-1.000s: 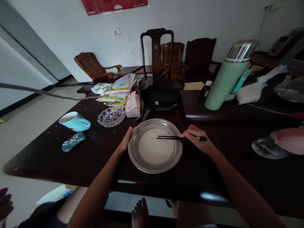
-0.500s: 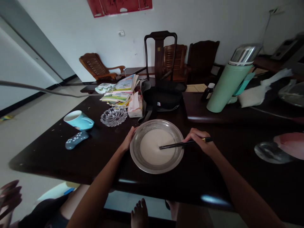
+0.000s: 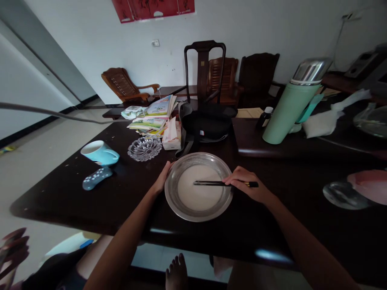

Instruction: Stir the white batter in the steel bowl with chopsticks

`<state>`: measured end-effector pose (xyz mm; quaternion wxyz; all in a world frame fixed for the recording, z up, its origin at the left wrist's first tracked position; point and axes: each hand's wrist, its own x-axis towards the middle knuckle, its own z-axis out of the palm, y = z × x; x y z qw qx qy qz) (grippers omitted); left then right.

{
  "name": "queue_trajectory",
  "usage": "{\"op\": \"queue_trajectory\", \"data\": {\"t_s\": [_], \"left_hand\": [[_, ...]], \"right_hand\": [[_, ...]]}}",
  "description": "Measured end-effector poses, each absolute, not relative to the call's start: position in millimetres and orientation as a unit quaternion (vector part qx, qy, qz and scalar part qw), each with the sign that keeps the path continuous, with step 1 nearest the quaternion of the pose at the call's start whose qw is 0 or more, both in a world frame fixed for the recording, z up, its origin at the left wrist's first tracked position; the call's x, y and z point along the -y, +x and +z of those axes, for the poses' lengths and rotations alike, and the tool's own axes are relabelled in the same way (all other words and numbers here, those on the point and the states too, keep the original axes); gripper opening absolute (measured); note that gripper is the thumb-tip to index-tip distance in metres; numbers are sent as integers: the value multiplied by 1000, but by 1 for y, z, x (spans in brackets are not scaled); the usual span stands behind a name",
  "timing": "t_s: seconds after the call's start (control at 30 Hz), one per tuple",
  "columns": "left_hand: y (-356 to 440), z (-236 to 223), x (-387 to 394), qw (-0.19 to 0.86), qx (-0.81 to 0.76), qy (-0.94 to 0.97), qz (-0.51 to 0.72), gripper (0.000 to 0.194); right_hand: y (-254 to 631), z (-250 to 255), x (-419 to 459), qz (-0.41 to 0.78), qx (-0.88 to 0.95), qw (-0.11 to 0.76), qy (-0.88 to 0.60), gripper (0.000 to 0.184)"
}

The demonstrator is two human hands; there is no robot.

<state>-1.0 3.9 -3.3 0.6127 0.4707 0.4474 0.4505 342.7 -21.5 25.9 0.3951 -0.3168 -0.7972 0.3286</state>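
The metal bowl (image 3: 173,197) stands near the counter's (image 3: 66,201) front edge, between the left hand (image 3: 162,177), which holds its left side, and the right hand (image 3: 246,177), gripping black chopsticks (image 3: 208,183) aligned leftward over the pale liquid (image 3: 196,199).

Seen from my remote post, bare left hand (image 3: 161,179), bare right hand (image 3: 246,183), left forearm (image 3: 130,233) and right forearm (image 3: 305,229) uncovered, narrow at the wrists (image 3: 270,198), broader toward the frame's edge, bare foot (image 3: 176,274), toes (image 3: 175,265) rounded.
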Motion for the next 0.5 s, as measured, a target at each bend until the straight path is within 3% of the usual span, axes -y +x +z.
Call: {"op": "queue_trajectory", "data": {"t_s": [0.2,0.4,0.5], "left_hand": [[-1,-3,-3,614,-447,463,457,71],[-1,-5,-4,615,-452,458,456,74],[-2,-6,-5,615,-447,460,458,73]], "right_hand": [[349,29,20,311,755,443,-370,41],[340,26,22,314,804,396,-313,20],[347,28,20,288,770,432,-371,29]]}}
